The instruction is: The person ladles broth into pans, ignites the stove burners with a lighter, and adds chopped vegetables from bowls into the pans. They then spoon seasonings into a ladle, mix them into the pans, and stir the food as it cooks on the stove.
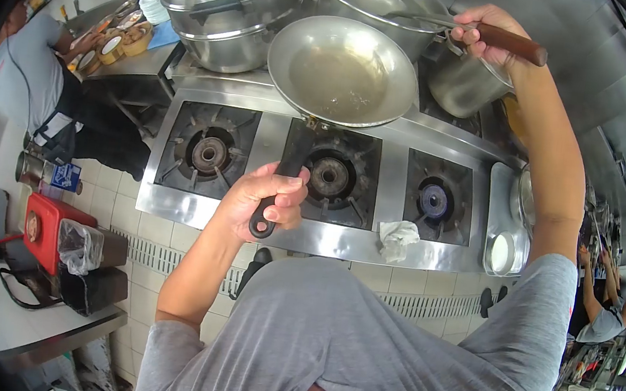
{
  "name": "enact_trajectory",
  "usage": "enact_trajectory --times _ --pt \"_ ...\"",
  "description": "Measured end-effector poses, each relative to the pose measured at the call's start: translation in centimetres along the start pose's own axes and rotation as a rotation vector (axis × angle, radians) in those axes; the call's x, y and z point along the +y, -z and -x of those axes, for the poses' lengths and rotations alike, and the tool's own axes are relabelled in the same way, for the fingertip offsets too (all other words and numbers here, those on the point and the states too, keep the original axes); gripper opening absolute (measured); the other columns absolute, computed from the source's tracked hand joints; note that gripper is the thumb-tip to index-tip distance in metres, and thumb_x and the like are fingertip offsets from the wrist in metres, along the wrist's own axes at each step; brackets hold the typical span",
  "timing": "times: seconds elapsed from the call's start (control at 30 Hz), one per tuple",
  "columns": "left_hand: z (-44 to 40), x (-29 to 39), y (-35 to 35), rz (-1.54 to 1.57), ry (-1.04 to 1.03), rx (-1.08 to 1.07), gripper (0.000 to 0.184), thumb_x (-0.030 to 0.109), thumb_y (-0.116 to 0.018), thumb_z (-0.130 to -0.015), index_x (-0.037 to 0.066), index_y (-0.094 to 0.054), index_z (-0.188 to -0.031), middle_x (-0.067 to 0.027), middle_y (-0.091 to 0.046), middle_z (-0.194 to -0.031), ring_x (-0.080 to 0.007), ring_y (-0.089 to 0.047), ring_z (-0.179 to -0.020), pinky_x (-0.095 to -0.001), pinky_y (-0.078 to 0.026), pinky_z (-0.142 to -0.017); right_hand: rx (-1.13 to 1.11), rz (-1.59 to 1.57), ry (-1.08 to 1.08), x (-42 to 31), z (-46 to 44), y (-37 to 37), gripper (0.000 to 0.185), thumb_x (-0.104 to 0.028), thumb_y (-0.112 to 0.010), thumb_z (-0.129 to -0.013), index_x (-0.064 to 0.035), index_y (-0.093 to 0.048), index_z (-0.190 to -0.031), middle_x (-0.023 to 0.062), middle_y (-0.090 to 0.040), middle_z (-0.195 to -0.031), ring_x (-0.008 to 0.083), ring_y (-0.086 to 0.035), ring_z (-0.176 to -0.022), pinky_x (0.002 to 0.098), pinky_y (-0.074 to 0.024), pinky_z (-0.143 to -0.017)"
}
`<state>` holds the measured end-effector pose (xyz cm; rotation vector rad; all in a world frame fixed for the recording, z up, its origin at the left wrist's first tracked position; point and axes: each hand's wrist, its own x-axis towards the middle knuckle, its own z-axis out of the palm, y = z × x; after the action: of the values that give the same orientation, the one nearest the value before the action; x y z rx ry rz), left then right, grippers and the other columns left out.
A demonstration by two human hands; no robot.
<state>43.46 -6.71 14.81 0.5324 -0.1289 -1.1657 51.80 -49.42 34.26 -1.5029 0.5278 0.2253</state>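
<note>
My left hand (pixel 266 202) is closed around the black handle of a frying pan (pixel 286 61). The pan is held above the back edge of the stove, behind the middle burner (pixel 329 176), with a shiny wet layer and small bubbles or drops inside. My right hand (pixel 488 32) grips the wooden handle of a ladle (pixel 512 43). Its metal shaft reaches left over the rim of a large metal pot (pixel 415 41), and its head is inside the pot, hard to make out. Below my right hand stands a smaller metal pot (pixel 461 85).
A big lidded steamer pot (pixel 228 24) stands back left. On the stove's front edge lies a crumpled white cloth (pixel 398 240). The right burner (pixel 434 200) glows bluish. A metal tray (pixel 503 190) holds a white-filled container (pixel 502 252). Another person (pixel 38 64) stands at the left counter.
</note>
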Motion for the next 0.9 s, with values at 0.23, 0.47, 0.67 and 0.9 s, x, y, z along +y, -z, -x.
enact_trajectory --times 0.23,0.47,0.67,0.9 --pt "-0.6 0.3 0.4 0.012 0.021 -0.047 0.009 0.011 -0.059 -0.096 0.007 -0.057 -0.104 0.0065 -0.049 -0.064 -0.0023 -0.044 -0.044 -0.0243 -0.028 -0.045 -0.008 -0.052 0.091 -0.5 4.0 0.6 0.015 -0.006 -0.056 -0.095 0.0 -0.041 -0.095 0.0172 -0.059 -0.079 0.0082 -0.051 -0.044 0.0192 -0.0391 -0.032" --pt "-0.7 0.7 0.3 0.014 0.064 -0.083 0.008 0.012 -0.063 -0.094 0.01 -0.058 -0.1 0.0056 -0.05 -0.066 -0.0033 -0.044 -0.047 -0.0237 -0.029 -0.048 -0.148 0.011 0.187 0.2 9.7 1.0 0.035 -0.005 -0.055 -0.094 0.0116 -0.045 -0.123 0.017 -0.057 -0.081 0.0088 -0.051 -0.047 0.0198 -0.0424 -0.035" --pt "-0.6 0.9 0.4 0.005 0.069 -0.088 0.007 0.012 -0.063 -0.094 0.01 -0.059 -0.1 0.0057 -0.051 -0.066 -0.0036 -0.045 -0.047 -0.0243 -0.029 -0.048 -0.166 0.035 0.174 2.4 14.2 0.5 0.037 -0.002 -0.057 -0.093 0.0084 -0.043 -0.125 0.017 -0.058 -0.077 0.0116 -0.055 -0.043 0.0189 -0.0436 -0.032" --pt "-0.3 1.0 0.2 0.005 0.069 -0.124 0.005 0.012 -0.061 -0.096 0.009 -0.059 -0.099 0.0056 -0.052 -0.066 -0.0036 -0.045 -0.048 -0.0246 -0.029 -0.048 -0.117 0.112 0.214 6.5 17.7 -1.9 0.037 0.002 -0.061 -0.087 0.0134 -0.056 -0.121 0.0174 -0.063 -0.073 0.0117 -0.054 -0.04 0.0206 -0.0391 -0.032"
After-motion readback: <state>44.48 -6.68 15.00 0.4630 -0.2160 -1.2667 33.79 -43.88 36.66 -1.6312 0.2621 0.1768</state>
